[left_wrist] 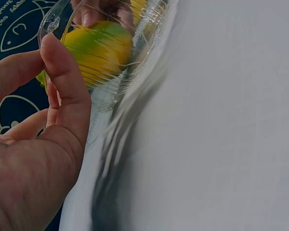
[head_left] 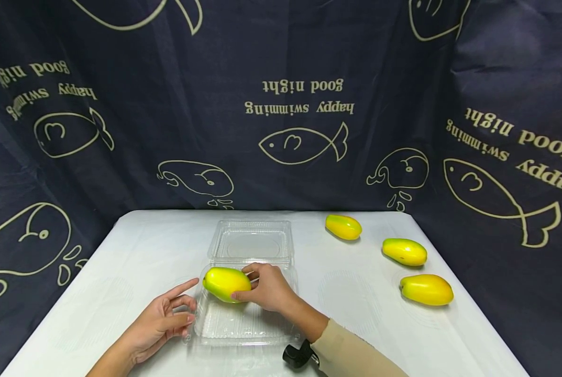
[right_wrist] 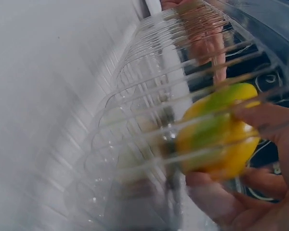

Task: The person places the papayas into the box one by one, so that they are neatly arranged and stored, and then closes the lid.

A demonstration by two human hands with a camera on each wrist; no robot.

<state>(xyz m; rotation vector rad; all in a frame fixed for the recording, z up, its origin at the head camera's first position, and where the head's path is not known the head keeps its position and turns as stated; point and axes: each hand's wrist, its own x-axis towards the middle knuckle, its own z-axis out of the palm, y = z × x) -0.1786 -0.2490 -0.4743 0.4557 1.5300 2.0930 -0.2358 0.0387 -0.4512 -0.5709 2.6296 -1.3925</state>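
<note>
Pointing its small dark tip to the left, a smooth, shiny, yellow and green oval fruit (head_left: pixel 226 285) is over the near half of a clear, ribbed plastic box (head_left: pixel 243 331). Its long way runs from side to side, with the tip end a bit higher in the head view. I cannot tell if its bottom touches the box floor.

The right hand (head_left: pixel 272 289) is the nearer one. It pinches the fat right end of the fruit, thumb on the near side and fingers on the far side, so the fruit lies just to the left of its palm.

The left hand (head_left: pixel 160 320) is beside the left edge of the box, near the tip end of the fruit. Its pointing finger is straight and the others are loosely bent. It does not hold the fruit, and I cannot tell if it touches the rim.

Behind, the clear plastic lid (head_left: pixel 250 245) lies open on the white surface (head_left: pixel 155 248). Well off to the right are three more yellow and green oval fruits (head_left: pixel 405 252).
</note>
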